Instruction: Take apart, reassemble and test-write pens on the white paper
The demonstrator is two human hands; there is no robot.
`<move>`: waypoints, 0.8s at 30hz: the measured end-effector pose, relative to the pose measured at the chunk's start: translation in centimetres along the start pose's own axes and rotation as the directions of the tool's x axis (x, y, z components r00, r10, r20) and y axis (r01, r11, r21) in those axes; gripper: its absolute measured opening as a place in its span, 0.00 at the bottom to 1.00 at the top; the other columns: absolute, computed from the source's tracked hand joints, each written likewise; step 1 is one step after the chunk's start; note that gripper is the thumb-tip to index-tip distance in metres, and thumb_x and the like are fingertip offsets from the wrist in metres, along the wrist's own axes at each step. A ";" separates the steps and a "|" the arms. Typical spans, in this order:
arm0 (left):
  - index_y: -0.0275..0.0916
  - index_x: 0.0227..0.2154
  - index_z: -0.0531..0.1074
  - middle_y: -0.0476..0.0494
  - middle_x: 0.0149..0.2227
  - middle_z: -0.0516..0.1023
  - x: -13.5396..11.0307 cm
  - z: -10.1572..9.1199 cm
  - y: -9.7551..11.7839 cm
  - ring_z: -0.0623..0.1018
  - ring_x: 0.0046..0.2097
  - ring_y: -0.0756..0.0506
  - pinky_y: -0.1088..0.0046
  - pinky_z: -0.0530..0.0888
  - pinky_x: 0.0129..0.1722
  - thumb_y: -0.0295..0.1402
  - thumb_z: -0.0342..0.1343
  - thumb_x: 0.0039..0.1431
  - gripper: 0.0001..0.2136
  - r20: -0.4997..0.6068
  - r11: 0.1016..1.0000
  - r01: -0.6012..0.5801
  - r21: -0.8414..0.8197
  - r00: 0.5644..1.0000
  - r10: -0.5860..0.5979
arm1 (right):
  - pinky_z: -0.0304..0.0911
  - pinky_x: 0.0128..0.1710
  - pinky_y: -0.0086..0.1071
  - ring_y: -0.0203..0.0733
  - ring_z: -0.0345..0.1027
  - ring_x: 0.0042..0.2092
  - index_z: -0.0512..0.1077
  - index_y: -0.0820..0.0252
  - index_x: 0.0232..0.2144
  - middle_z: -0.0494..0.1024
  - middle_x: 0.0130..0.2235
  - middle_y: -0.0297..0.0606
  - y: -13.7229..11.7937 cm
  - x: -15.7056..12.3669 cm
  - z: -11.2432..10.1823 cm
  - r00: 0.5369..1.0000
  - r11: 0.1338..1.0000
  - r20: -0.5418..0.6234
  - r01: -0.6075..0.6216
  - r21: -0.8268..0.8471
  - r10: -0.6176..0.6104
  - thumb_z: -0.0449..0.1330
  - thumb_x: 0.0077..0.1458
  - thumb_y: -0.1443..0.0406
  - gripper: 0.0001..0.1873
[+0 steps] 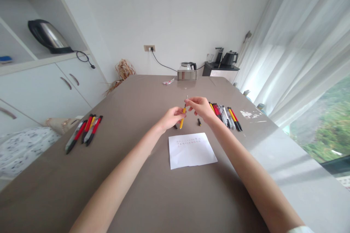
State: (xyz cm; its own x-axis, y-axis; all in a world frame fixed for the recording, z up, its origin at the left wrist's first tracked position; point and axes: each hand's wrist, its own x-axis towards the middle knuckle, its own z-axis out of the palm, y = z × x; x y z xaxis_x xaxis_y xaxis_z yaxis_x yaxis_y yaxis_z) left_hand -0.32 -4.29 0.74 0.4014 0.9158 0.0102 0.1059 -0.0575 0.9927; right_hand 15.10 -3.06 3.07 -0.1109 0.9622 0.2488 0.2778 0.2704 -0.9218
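Above the middle of the table, my left hand (175, 116) is closed around a yellow pen barrel (181, 123) held upright with a slight tilt. My right hand (199, 106) pinches a thin pen refill (185, 105) that sticks up from the barrel's top end; how deep it sits inside is hidden. A small black pen part (175, 126) lies on the table below my left hand. Under my right hand is another short black part with a bit of yellow (199, 122). A white sheet of paper (191, 153) with rows of faint handwriting lies nearer to me.
Several red, yellow, black and clear pens (225, 117) lie in a row right of my right hand. Another group of pens (84, 129) lies at the table's left. A glass pot (187, 66) stands at the far edge, near a small red-and-white packet (168, 81).
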 end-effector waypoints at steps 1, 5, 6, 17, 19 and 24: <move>0.35 0.34 0.66 0.42 0.34 0.71 0.0 -0.1 0.2 0.71 0.37 0.48 0.69 0.69 0.35 0.34 0.54 0.48 0.11 -0.013 1.000 -0.003 -0.007 1.000 0.003 | 0.52 0.13 0.19 0.31 0.65 0.25 0.71 0.65 0.31 0.75 0.32 0.42 0.2 0.1 0.1 1.000 1.000 0.000 -0.008 0.005 0.008 0.52 0.47 0.54 0.19; 0.36 0.35 0.67 0.43 0.34 0.71 -0.1 -1.1 1.1 0.71 0.36 0.49 0.71 0.69 0.34 0.35 0.54 0.47 0.12 -0.125 0.997 -0.059 -0.041 0.991 0.053 | 0.53 0.16 0.22 0.31 0.65 0.24 0.70 0.64 0.33 0.75 0.31 0.41 1.4 0.3 0.9 0.998 0.993 -0.040 -0.061 -0.103 0.057 0.48 0.50 0.54 0.20; 0.36 0.35 0.67 0.43 0.34 0.71 -0.2 -1.4 1.3 0.71 0.36 0.49 0.71 0.69 0.34 0.35 0.54 0.47 0.12 -0.154 0.996 -0.075 -0.052 0.986 0.066 | 0.55 0.18 0.23 0.32 0.65 0.24 0.71 0.64 0.32 0.75 0.30 0.40 1.7 0.2 1.4 0.998 0.982 -0.035 -0.057 -0.181 0.051 0.49 0.50 0.55 0.19; 0.35 0.35 0.66 0.44 0.35 0.71 -0.4 -2.0 1.9 0.72 0.36 0.50 0.71 0.70 0.37 0.33 0.54 0.48 0.11 -0.208 0.991 -0.087 -0.097 0.976 0.066 | 0.56 0.28 0.28 0.40 0.65 0.33 0.70 0.59 0.27 0.71 0.34 0.40 2.6 -2.5 6.2 0.978 0.585 0.198 0.120 -0.802 0.070 0.52 0.46 0.53 0.15; 0.35 0.35 0.66 0.44 0.35 0.71 -0.4 -2.0 1.9 0.72 0.35 0.51 0.70 0.70 0.38 0.33 0.54 0.48 0.11 -0.200 0.991 -0.081 -0.103 0.978 0.059 | 0.56 0.28 0.29 0.40 0.65 0.34 0.70 0.59 0.27 0.70 0.35 0.40 2.4 -2.6 6.4 0.977 0.563 0.195 0.118 -0.818 0.080 0.51 0.48 0.56 0.14; 0.35 0.34 0.66 0.44 0.34 0.70 -0.5 -2.0 1.9 0.72 0.32 0.52 0.70 0.70 0.37 0.33 0.54 0.48 0.10 -0.185 0.991 -0.065 -0.116 0.982 0.043 | 0.57 0.29 0.30 0.43 0.66 0.35 0.70 0.59 0.29 0.72 0.34 0.41 2.2 -2.6 6.4 0.979 0.549 0.170 0.080 -0.832 0.115 0.50 0.49 0.62 0.10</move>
State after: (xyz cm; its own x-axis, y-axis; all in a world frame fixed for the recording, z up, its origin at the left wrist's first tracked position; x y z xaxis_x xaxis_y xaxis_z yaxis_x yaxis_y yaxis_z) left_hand -2.11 -4.10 2.89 0.2304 0.9702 0.0746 -0.0266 -0.0703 0.9972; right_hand 9.88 -5.20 -1.50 -0.2384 0.9673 0.0869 0.9377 0.2526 -0.2386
